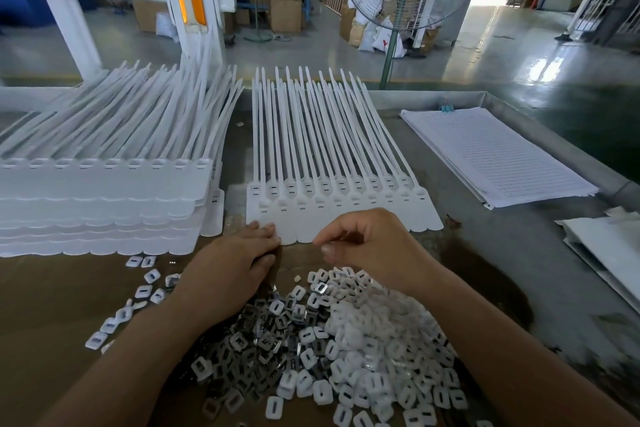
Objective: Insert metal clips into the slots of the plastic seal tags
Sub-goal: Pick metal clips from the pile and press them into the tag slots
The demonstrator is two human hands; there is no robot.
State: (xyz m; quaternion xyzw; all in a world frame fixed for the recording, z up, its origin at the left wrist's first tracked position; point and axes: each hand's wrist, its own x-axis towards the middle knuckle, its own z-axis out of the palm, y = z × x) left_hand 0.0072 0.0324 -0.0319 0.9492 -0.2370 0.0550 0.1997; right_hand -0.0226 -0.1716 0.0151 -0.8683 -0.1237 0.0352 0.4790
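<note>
A strip of white plastic seal tags (346,215) lies flat in the middle of the table, its long tails pointing away from me. My left hand (228,267) rests with straight fingers on the strip's near left corner. Over the strip's near edge, my right hand (367,246) has its fingers curled, thumb and forefinger pinching together on what looks like a small grey metal clip, mostly hidden. Just below both hands spreads a heap of grey metal clips (263,340) mixed with white plastic caps (374,350).
A tall stack of tag strips (104,204) fills the left side. A pile of lined paper sheets (495,156) lies at the right, near the table's raised metal rim (554,135). White packaging (606,246) sits at the far right. A floor fan (391,45) stands beyond the table.
</note>
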